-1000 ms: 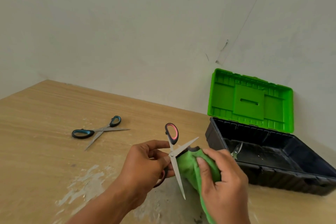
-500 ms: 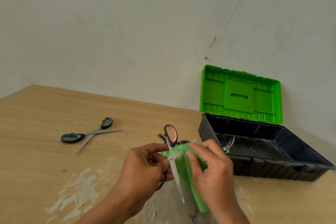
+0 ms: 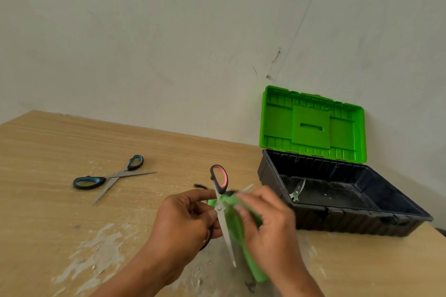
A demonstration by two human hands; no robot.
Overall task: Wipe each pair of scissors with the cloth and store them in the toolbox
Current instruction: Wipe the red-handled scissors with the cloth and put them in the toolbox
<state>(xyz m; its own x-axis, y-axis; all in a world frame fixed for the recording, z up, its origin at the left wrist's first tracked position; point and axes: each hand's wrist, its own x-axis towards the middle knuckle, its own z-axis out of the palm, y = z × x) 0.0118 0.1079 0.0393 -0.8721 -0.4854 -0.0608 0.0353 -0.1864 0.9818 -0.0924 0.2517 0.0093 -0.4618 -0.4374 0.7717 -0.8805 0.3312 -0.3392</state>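
My left hand (image 3: 185, 217) grips red-and-black-handled scissors (image 3: 220, 179) near the pivot, blades spread apart, one blade pointing down toward me. My right hand (image 3: 268, 222) presses a green cloth (image 3: 237, 229) around the other blade, whose tip sticks out past my fingers. A second pair, blue-and-black-handled scissors (image 3: 108, 177), lies partly spread on the wooden table (image 3: 48, 152) to the left. The toolbox (image 3: 272, 171), black with an upright green lid (image 3: 311, 125), stands open to the right, and another pair's blades (image 3: 297, 191) rest inside it.
A white wall rises right behind the table and toolbox. Scuffed pale patches mark the tabletop near me. The table's right edge shows just past the toolbox.
My right hand has slid the cloth along the blade toward the pivot, covering more of it. The view has shifted slightly; the scissors on the table have not moved.
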